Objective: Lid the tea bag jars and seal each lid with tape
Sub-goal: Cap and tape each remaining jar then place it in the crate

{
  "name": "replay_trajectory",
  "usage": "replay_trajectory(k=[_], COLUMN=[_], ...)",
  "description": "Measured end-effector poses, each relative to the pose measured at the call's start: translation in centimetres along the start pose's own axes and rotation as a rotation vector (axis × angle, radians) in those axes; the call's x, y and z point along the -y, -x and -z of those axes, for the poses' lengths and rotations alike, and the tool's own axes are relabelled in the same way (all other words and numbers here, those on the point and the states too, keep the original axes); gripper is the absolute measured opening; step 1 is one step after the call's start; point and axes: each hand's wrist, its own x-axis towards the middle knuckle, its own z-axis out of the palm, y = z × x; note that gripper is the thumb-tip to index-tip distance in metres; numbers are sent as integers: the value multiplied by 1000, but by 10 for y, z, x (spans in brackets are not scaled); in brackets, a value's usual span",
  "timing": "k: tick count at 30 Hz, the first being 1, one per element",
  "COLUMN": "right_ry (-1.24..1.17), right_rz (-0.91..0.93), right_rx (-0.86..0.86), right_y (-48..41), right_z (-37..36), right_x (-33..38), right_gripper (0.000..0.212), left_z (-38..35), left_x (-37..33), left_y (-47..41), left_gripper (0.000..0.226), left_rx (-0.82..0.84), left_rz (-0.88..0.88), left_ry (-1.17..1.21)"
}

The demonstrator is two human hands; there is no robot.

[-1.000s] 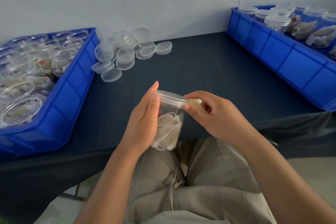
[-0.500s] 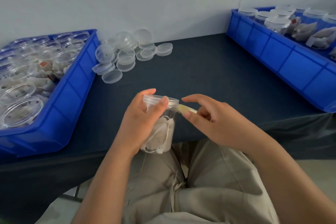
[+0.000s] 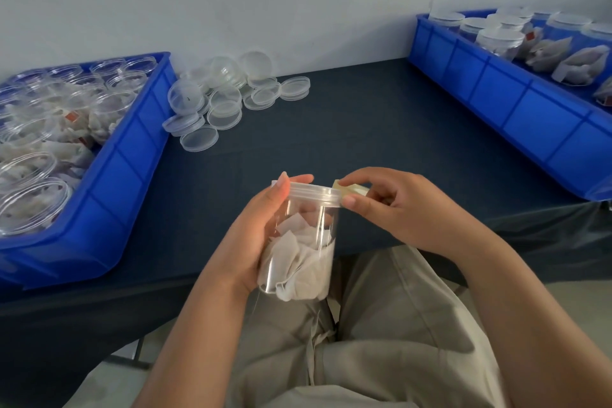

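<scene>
A clear plastic jar (image 3: 306, 242) with white tea bags inside is held over my lap, near the table's front edge. A clear lid (image 3: 314, 191) sits on its top. My left hand (image 3: 261, 228) grips the jar's left side, thumb and finger at the lid rim. My right hand (image 3: 394, 205) pinches a small roll of yellowish tape (image 3: 351, 189) against the lid's right edge.
A blue bin (image 3: 132, 156) at left holds several open jars with tea bags. Loose clear lids (image 3: 218, 103) lie piled behind it by the wall. Another blue bin (image 3: 516, 103) at right holds lidded jars and tea bags. Dark table cloth (image 3: 347, 129) lies between.
The jar has turned in my left hand and come more upright. My right hand has brought the tape up against the lid's right edge.
</scene>
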Motion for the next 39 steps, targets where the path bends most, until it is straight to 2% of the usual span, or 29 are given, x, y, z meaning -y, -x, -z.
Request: replay_trajectory(k=[5, 8, 10, 13, 16, 18, 20, 22, 27, 31, 34, 39], right_ry=[-69, -95, -105, -54, 49, 80, 100, 119, 106, 70, 119, 125], right_rz=[64, 78, 77, 54, 26, 38, 54, 54, 46, 34, 31, 60], right_rx=[32, 33, 18, -51, -135, -182, -223, -261, -267, -96, 33, 36], right_y=[3, 4, 5, 4, 2, 4, 7, 8, 9, 7, 11, 14], right_z=[-9, -15, -15, -14, -16, -22, -30, -35, -37, -30, -16, 3], right_x=[7, 9, 9, 8, 11, 15, 20, 25, 30, 25, 19, 15], right_gripper=[49, 54, 52, 53, 55, 56, 63, 68, 70, 64, 58, 41], left_z=[-3, -1, 0, 0, -8, -15, -19, -20, -17, -13, -3, 11], left_x=[2, 3, 1, -1, 0, 1, 2, 2, 0, -4, -8, -11], left_y=[-4, -8, -10, -12, -11, -10, -8, -7, -4, -11, -13, -8], left_gripper=[97, 88, 83, 74, 67, 75, 92, 100, 96, 78, 75, 82], left_rx=[49, 74, -18, -241, -312, -340, -400, -426, -393, -438, -439, -331], left_rz=[-9, -73, -174, -380, -394, -378, -394, -411, -428, -399, -421, -360], left_ry=[50, -60, -236, -517, -667, -735, -803, -788, -801, -727, -689, -619])
